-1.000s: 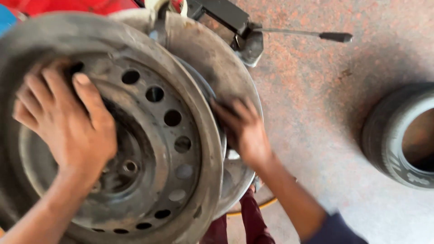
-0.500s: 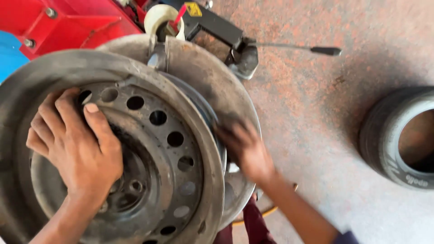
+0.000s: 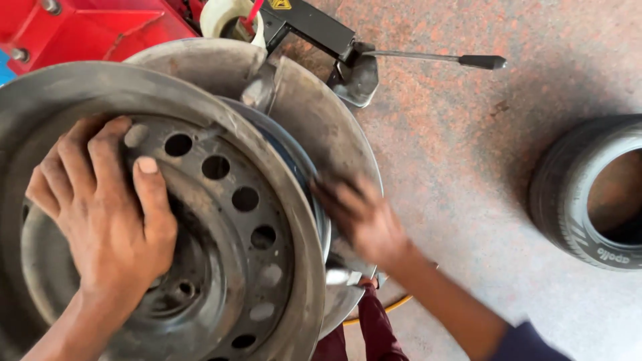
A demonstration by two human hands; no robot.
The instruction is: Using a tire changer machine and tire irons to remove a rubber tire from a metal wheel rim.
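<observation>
Speckled reddish-grey concrete floor [image 3: 468,167], workshop setting. Red tyre-changer machine body [image 3: 100,27] at top left, black mount arm [image 3: 314,27] running off it, and a thin metal lever with a black grip [image 3: 481,62] sticking out to the right.

Bare steel wheel rim [image 3: 247,200], grey and worn, ring of round vent holes, sits on the machine's round turntable [image 3: 307,113]; the turntable edge shows behind and to the right of the rim. Rim fills the left half of the view, tilted slightly toward the camera.

Left hand [image 3: 107,214]: palm flat on the rim's disc face near the hub, fingers spread and pressed against the inner step of the rim. Pressing, not wrapped around anything.

Right hand [image 3: 364,217]: at the rim's right edge, in the gap between rim lip and turntable. Motion-blurred; fingers look curled toward the rim edge, but can't tell whether it's gripping or just touching. Dark blue sleeve [image 3: 521,341] at the forearm end.

Loose black tyre [image 3: 588,194] lies flat on the floor at far right, well apart from the machine. White tub [image 3: 227,17] sits at the top by the mount arm. Maroon trouser leg [image 3: 374,327] visible below the turntable.
</observation>
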